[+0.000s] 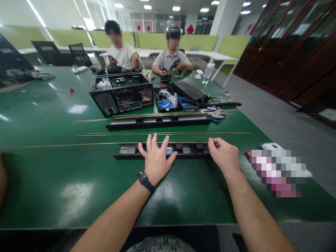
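Observation:
My left hand (156, 157) lies flat with fingers spread on the middle of a long black rail (189, 149) lying crosswise on the green table (52, 168). My right hand (223, 154) is at the rail's right end, fingers curled in a pinch at the end of a thin brass rod (78, 144) that runs along the rail's far edge. A black watch sits on my left wrist.
A second black rail (157, 122) and more brass rods (162, 133) lie further back. Behind them stand an open black computer case (120, 92) and a tray of parts (170, 99). Two people sit at the far side. A blurred object (278, 171) lies at right.

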{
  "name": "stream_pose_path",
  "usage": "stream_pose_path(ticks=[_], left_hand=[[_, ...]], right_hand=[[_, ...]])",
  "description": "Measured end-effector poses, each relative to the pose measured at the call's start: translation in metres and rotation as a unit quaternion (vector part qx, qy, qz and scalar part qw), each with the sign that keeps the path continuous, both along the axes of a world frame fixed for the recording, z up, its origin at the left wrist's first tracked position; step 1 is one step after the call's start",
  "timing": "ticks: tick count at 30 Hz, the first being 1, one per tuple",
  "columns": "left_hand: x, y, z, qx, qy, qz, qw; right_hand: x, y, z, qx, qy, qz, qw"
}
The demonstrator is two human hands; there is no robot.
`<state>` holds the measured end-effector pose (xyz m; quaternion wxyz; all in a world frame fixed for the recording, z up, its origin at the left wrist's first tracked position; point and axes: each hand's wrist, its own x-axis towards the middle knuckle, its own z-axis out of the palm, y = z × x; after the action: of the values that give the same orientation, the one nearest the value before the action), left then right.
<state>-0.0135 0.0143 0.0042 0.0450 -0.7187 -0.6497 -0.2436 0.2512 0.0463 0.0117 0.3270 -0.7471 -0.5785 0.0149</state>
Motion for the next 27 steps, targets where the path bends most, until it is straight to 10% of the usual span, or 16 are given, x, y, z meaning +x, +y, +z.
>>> stream_pose_path(ticks=[27], left_hand=[[0.014,-0.021,0.0,0.018,-0.03,-0.066,0.997]], right_hand=[[0.0,0.001,0.0,-0.002,0.016,0.005,1.0]])
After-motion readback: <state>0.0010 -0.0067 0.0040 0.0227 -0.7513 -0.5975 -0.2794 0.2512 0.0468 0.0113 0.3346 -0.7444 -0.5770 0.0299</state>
